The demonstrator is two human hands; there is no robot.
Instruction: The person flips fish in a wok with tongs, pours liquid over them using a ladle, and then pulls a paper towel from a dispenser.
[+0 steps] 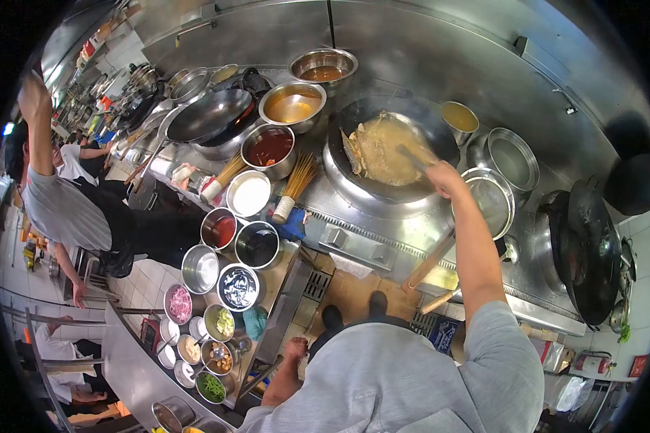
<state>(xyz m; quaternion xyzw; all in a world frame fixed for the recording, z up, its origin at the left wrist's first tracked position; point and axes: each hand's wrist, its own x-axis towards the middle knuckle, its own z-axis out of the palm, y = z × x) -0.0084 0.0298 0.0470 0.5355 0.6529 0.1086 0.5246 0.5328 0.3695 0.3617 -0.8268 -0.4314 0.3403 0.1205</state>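
My right hand (444,179) is closed round the handle of a grey metal cooking utensil (413,157) over a large wok (344,119). The utensil's far end dips into cloudy, bubbling tan broth (391,148), so its head is hidden. At the broth's left edge lies a browned piece of food (352,153) that looks like fish. Down by my left side, my left hand (295,350) hangs with its fingers curled in and nothing visible in it, beside the steel prep counter (285,299).
Bowls of brown liquid (293,106) and red sauce (269,146) stand left of the wok, with bamboo brushes (296,184). A strainer (490,206) and a pot (513,159) sit right. Seasoning containers (238,287) crowd the counter. A co-worker (72,202) stands at the left.
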